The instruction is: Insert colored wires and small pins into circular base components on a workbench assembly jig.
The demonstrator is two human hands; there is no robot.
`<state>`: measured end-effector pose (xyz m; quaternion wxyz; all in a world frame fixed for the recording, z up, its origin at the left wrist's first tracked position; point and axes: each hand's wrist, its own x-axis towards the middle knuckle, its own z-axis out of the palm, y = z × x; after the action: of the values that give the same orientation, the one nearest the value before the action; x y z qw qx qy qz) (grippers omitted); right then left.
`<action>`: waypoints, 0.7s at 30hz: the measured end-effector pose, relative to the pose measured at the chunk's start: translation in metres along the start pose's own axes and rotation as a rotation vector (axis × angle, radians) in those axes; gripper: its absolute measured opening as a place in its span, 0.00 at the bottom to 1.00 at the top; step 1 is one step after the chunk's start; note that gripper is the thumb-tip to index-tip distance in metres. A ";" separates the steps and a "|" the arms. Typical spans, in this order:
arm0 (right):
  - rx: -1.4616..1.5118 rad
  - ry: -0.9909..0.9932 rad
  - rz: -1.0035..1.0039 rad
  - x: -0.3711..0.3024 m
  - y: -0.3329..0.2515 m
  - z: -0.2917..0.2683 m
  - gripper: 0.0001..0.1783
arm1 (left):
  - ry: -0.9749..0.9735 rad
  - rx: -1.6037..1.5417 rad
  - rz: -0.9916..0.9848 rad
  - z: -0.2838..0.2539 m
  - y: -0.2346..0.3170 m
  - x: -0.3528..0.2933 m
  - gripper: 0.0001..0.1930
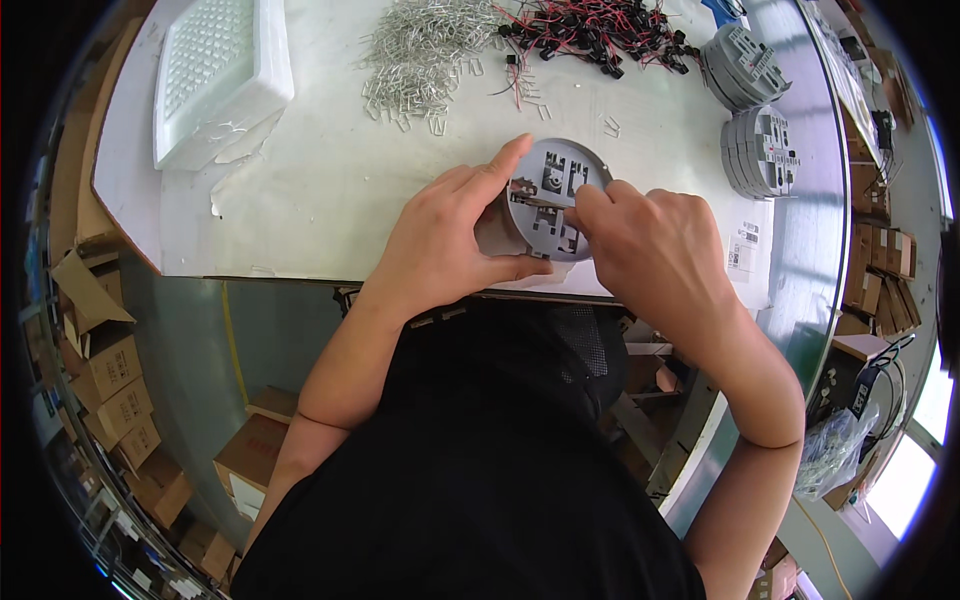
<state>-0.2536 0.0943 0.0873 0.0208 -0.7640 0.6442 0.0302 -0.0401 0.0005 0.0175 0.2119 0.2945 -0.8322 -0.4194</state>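
Observation:
A round grey plastic housing (pixel 549 243) with dark cut-outs and clips inside is at the front edge of the table. My left hand (pixel 437 232) grips it from the left, thumb at the near rim and index finger along the far rim. From the right, my right hand (pixel 652 238) reaches over the housing with its fingers closed. A thin metal tool (pixel 545 204) extends from these fingers across the inside of the housing; its exact kind is unclear. My right fingers hide part of the housing's right side.
Bent metal wire pieces (pixel 420 55) lie heaped at the back, beside black parts with red and black wires (pixel 600 35). Two stacks of grey housings (pixel 740 65) (pixel 757 155) stand at right. A white foam tray (pixel 215 75) stands at left; cardboard boxes (pixel 120 395) line the floor.

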 end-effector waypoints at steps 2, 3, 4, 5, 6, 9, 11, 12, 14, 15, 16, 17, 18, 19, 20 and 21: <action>0.176 0.048 -0.046 0.001 0.010 0.002 0.13 | 0.035 -0.093 0.020 -0.003 -0.001 -0.006 0.57; 0.167 0.056 -0.051 -0.001 0.016 0.001 0.13 | 0.069 -0.191 0.043 -0.005 -0.001 -0.010 0.55; 0.391 0.085 0.039 -0.004 0.024 0.000 0.12 | 0.105 -0.287 0.066 -0.009 0.000 -0.014 0.53; 0.609 0.116 0.145 -0.010 0.033 -0.001 0.10 | 0.105 -0.291 0.085 -0.018 0.006 -0.011 0.53; 0.836 0.142 0.242 -0.013 0.037 0.002 0.09 | 0.131 -0.218 0.080 -0.036 0.018 -0.011 0.49; 0.807 0.280 0.314 0.008 0.038 0.016 0.07 | 0.185 -0.068 0.079 -0.060 0.042 -0.005 0.42; 0.797 0.350 0.327 0.039 0.035 0.022 0.07 | 0.058 0.260 -0.031 -0.045 0.049 0.015 0.36; 0.765 0.378 0.228 0.058 0.033 0.021 0.07 | -0.007 0.422 -0.089 -0.039 0.053 0.023 0.34; 0.724 0.415 0.119 0.098 0.035 0.022 0.08 | -0.004 0.427 -0.112 -0.024 0.048 0.031 0.33; 0.633 0.387 0.082 0.118 0.040 0.026 0.09 | -0.019 0.423 -0.134 -0.014 0.041 0.035 0.31; 0.542 0.357 0.047 0.132 0.042 0.028 0.10 | -0.034 0.418 -0.156 -0.008 0.036 0.039 0.30; 0.538 0.362 0.049 0.140 0.042 0.026 0.10 | -0.033 0.419 -0.150 -0.008 0.033 0.038 0.30; 0.496 0.255 0.102 0.147 0.039 0.023 0.11 | 0.012 0.352 -0.082 -0.010 0.029 0.033 0.28; 0.453 0.147 0.155 0.152 0.038 0.021 0.12 | 0.055 0.284 -0.014 -0.012 0.026 0.028 0.26; 0.409 0.038 0.202 0.156 0.035 0.018 0.13 | 0.104 0.217 0.049 -0.014 0.023 0.024 0.24; 0.406 0.038 0.196 0.157 0.035 0.019 0.13 | 0.110 0.218 0.048 -0.011 0.019 0.022 0.24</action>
<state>-0.2619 -0.0650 0.0573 0.1590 -0.6785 0.7083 -0.1127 -0.0560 -0.0116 0.0415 0.2341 0.3185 -0.8666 -0.3046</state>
